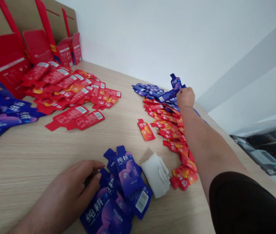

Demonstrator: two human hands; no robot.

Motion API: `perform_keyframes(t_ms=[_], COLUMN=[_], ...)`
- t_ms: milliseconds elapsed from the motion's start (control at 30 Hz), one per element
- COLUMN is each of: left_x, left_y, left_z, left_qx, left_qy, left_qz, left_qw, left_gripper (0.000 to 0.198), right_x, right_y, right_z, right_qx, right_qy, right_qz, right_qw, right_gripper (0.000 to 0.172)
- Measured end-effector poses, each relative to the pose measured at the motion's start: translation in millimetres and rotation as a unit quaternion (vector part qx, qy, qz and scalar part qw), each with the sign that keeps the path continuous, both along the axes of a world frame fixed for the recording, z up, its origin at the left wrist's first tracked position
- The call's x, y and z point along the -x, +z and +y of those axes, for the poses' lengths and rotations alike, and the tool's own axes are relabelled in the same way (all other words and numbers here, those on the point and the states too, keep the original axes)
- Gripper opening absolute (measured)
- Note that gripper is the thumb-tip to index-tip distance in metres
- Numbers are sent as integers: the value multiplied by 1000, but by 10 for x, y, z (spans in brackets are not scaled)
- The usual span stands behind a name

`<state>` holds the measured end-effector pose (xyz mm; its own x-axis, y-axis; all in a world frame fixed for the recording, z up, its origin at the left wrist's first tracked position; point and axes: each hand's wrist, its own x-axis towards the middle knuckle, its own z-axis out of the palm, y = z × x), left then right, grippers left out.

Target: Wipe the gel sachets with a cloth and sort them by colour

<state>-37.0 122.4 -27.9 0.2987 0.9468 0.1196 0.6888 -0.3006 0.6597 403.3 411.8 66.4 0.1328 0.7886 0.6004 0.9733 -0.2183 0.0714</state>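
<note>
1. A black sleeve (240,204) crosses the near edge of the frame, on the person's outstretched right arm.
2. The left hand (67,191), fingers half-curled, meets the edge of a heap of blue foil sachets (128,172); any grip cannot be confirmed.
3. The right hand (185,98), knuckles bunched, sits on a far cluster of blue sachets (147,90), beside a long drift of red sachets (169,130); its grip is hidden.
4. A folded white cloth (155,175) lies just beside the near heap on a wood-grain table (30,162).
5. More red packets (64,87) fan out before flat red cartons (6,58).
</note>
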Motion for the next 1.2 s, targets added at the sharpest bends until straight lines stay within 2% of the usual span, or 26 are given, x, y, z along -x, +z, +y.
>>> perform_keyframes(t_ms=[133,233,367,467,533,600,733,833,900,1033,1200], left_x=[-16,-44,-72,-74,-71,-65,-46,-34,-35,-62,-96], left_y=[26,98,150,124,105,96,97,100,108,140,143], left_z=[16,27,45,75,102,129,178,200,198,133,37], left_qx=[19,42,46,26,14,9,18,5,-6,-34,-73], left_qy=[-5,2,23,49,68,85,105,107,105,85,-4], left_qz=[0,-9,-45,-70,-83,-101,-147,-149,-141,-129,-113], left_qw=[1000,999,998,996,994,991,983,983,984,987,991], left_gripper=[29,32,31,29,29,30,33,34,34,33,31], right_x=[28,135,447,832,1136,1432,1812,1826,1745,1563,1491], right_y=[358,520,601,571,484,326,-168,-521,-674,-809,-888], right_z=[-443,-881,-1497,-1945,-2229,-2496,-2960,-3234,-3387,-3658,-3808], right_qx=[-27,-27,-15,13,29,25,16,17,32,74,95], right_qy=[14,44,95,142,166,183,224,269,286,315,334], right_qz=[-19,-38,-65,-55,-33,-15,-7,-21,-34,-65,-72], right_qw=[999,998,993,988,985,983,974,963,957,944,935], right_gripper=[38,35,32,31,31,30,35,33,31,27,25])
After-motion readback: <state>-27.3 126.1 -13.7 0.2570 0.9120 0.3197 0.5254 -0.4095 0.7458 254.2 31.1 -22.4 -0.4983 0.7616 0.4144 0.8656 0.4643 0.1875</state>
